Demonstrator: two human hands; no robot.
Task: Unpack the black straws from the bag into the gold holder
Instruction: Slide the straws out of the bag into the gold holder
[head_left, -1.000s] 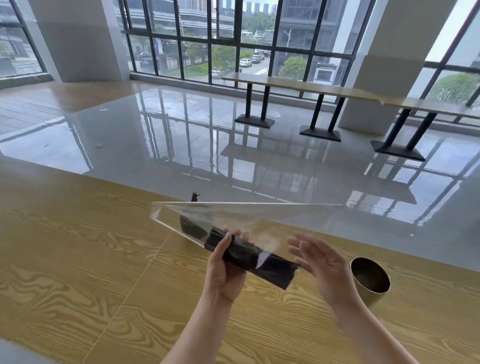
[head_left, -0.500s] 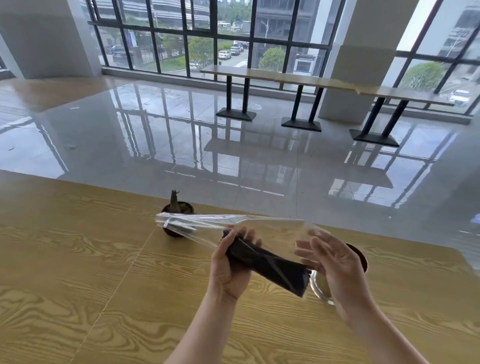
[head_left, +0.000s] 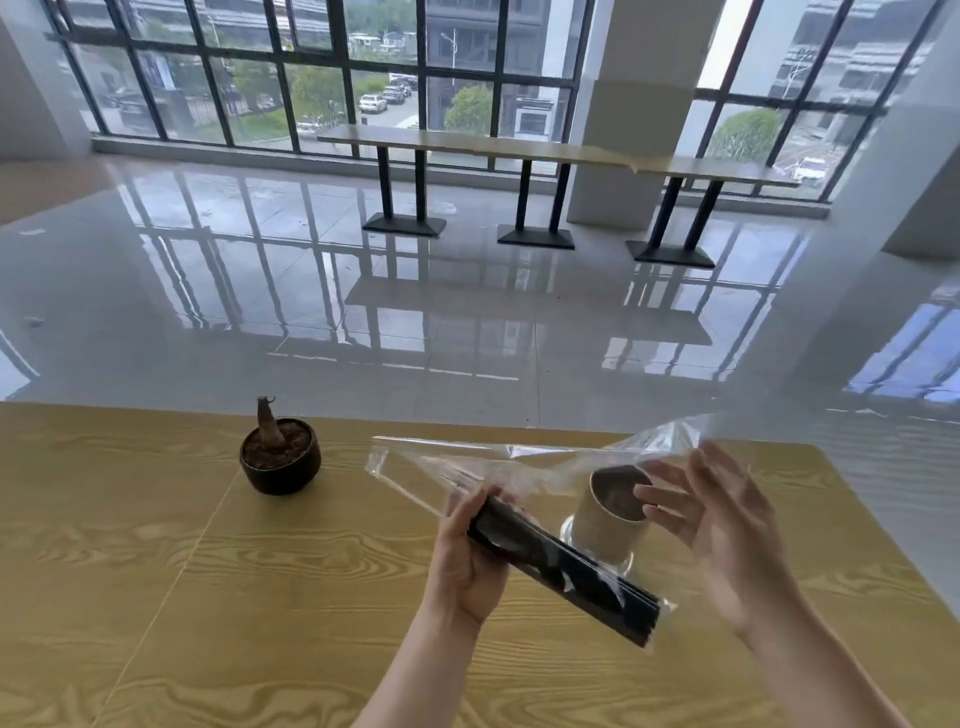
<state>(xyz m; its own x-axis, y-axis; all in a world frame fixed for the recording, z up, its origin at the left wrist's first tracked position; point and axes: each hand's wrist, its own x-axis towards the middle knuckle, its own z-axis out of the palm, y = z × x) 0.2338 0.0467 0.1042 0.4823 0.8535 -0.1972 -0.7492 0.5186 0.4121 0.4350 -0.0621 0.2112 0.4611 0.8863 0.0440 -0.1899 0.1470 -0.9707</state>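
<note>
Two hands meet at lower centre. Our left hand (head_left: 470, 558) grips the black straws (head_left: 566, 566) through the clear bag (head_left: 467, 462). Our right hand (head_left: 722, 540) is spread open, gripping nothing, in front of the gold holder (head_left: 615, 514) just behind the bundle. The table (head_left: 208, 597) ends mid-frame and slants off at right. A potted plant (head_left: 280, 457) sits near its far edge, with glossy floor (head_left: 467, 312) beyond.

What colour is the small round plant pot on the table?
Glossy dark brown round pot, head view.
</note>
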